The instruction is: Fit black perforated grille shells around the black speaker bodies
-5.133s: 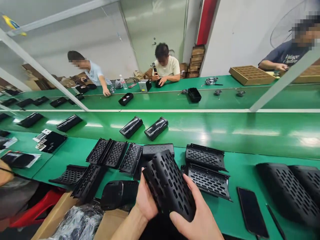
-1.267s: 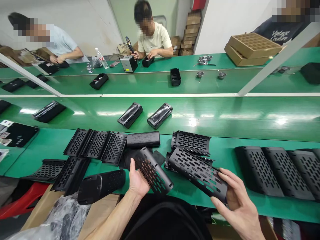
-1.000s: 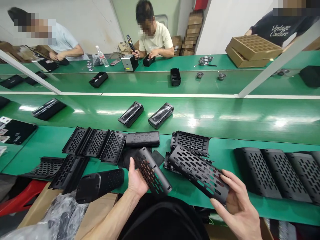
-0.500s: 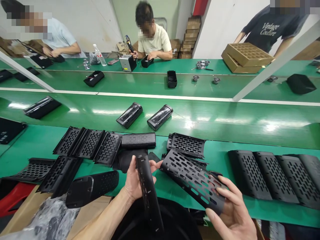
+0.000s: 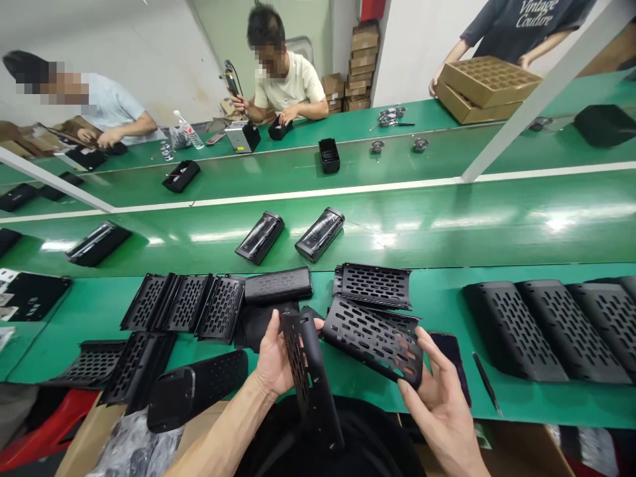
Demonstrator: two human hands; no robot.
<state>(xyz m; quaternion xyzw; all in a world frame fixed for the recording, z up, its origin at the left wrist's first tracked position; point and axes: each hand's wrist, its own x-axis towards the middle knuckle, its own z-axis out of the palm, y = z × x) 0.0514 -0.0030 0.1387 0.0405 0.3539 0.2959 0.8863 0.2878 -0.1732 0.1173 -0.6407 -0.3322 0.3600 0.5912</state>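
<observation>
My left hand (image 5: pixel 275 361) grips a black slotted panel (image 5: pixel 314 384) near its upper end; the panel stands nearly on edge above my lap. Between thumb and fingers, my right hand (image 5: pixel 440 394) holds the lower right end of another black perforated panel (image 5: pixel 372 336), tilted with its slotted face upward. The fingertips of my left hand reach close to this second panel's left edge; whether they touch it I cannot tell. Behind it, more slotted panels (image 5: pixel 372 285) lie stacked on the green table. A closed black slotted casing (image 5: pixel 278 285) rests on dark sheet material just beyond my left hand.
Slotted panels (image 5: pixel 183 301) lie in a row at left, near a dark oblong cover (image 5: pixel 196 391). Black casings (image 5: pixel 517 328) line the right side, beside tweezers (image 5: pixel 487 383) and a phone (image 5: pixel 452 361). Two units (image 5: pixel 320 233) sit on the green belt. Three people work opposite.
The right panel has swung to a flatter angle and moved slightly left with my right hand. My view has tilted, and the phone and tweezers now show. One co-worker's hands hold the cardboard trays.
</observation>
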